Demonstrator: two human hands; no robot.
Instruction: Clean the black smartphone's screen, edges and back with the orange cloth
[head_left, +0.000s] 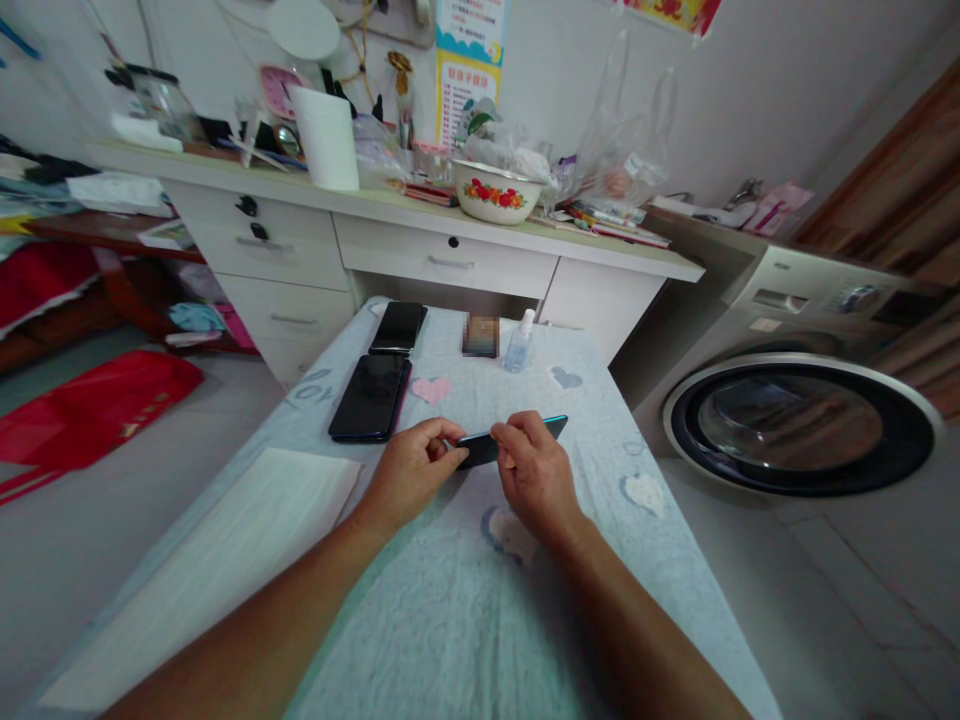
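A dark phone with a blue-green edge (481,450) is tilted above the cloth-covered table (420,610). My left hand (416,468) pinches its left end between thumb and fingers. On the phone's near side, toward its right part, my right hand (534,470) has its fingers curled together against the edge; whatever lies between those fingertips is too small to tell. Two more dark phones, a nearer one (370,398) and a farther one (398,327), lie flat at the left. Behind the held phone stand a clear spray bottle (518,346) and a small blurred dark-edged item (481,336).
A pale flat sheet (217,570) lies along the table's left side. Beyond the table is a white desk (405,215) with a floral bowl (498,193) and a paper roll (325,138). A washing machine (787,300) stands at the right, a red bag (97,410) at the left.
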